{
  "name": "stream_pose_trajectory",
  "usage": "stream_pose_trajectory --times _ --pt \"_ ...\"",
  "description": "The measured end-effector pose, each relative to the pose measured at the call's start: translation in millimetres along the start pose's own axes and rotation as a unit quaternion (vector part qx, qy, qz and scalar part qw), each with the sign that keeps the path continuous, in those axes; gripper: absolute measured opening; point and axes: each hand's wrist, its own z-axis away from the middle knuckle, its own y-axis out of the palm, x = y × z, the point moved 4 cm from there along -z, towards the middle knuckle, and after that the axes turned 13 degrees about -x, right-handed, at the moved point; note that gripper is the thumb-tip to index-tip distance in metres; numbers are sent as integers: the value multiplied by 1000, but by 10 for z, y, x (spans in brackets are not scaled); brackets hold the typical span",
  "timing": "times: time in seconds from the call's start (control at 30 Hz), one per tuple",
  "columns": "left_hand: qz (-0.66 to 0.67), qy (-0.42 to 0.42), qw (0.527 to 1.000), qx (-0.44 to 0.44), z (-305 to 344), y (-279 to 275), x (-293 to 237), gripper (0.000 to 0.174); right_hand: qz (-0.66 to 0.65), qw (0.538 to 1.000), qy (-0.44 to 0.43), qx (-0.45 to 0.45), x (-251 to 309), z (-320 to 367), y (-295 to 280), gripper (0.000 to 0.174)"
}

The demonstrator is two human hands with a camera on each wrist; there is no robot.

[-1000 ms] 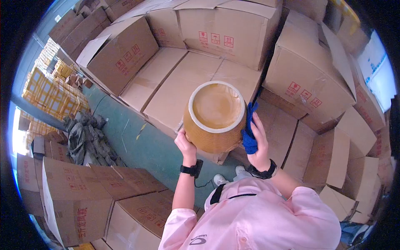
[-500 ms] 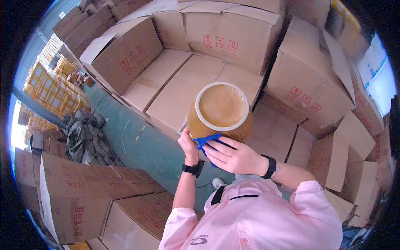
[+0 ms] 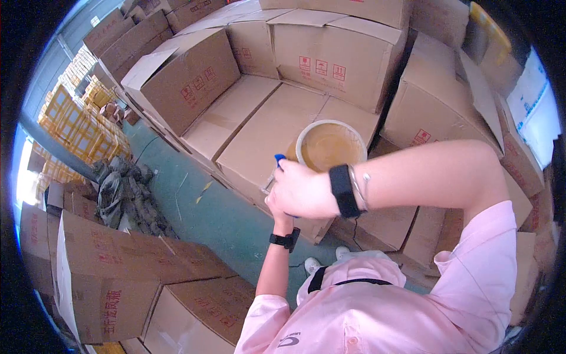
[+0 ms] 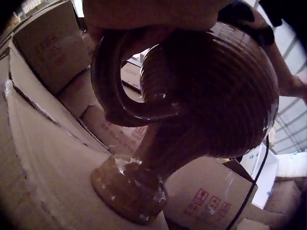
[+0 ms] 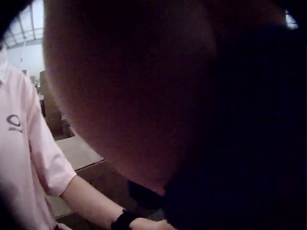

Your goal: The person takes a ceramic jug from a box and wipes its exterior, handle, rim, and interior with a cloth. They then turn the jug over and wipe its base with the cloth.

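Note:
A brown glazed jug (image 3: pixel 331 147) with a ribbed body is held upside down, its pale-rimmed base facing up. In the left wrist view its looped handle (image 4: pixel 108 81) and flared mouth (image 4: pixel 129 189) show, the mouth pointing down. My left hand (image 3: pixel 283 219) grips the jug at the handle, mostly hidden beneath my right hand in the head view. My right hand (image 3: pixel 306 192) reaches across the near side of the jug, holding a blue cloth (image 3: pixel 279 159) against its left side. Dark cloth (image 5: pixel 249 134) fills much of the right wrist view.
Closed cartons (image 3: pixel 259 130) lie beyond the jug, with taller cartons (image 3: pixel 336 62) behind. More cartons (image 3: pixel 118 277) stand near left. Grey crumpled sacks (image 3: pixel 127 194) rest on the green floor (image 3: pixel 188 206). Strapped white-and-yellow stacks (image 3: pixel 82 130) stand at far left.
My right hand has moved with the blue cloth from the jug's right side, across its front, to the left side by my left hand. The jug stays upside down.

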Motion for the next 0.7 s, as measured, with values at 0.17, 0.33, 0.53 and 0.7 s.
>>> stream_pose_trajectory --times 0.17,0.33,0.53,0.7 --pt "98 -7 995 -30 -105 -16 -572 34 -106 976 50 182 -461 -348 -210 19" --pt "-24 16 1000 -10 -104 -23 -525 40 -249 924 118 265 -921 -423 -95 25" --pt "-20 23 999 -16 -118 -15 -584 39 -411 843 170 304 -1334 -348 76 28" --pt "-20 9 1000 -12 -112 -20 -559 37 -486 781 265 289 -1749 -90 335 30"
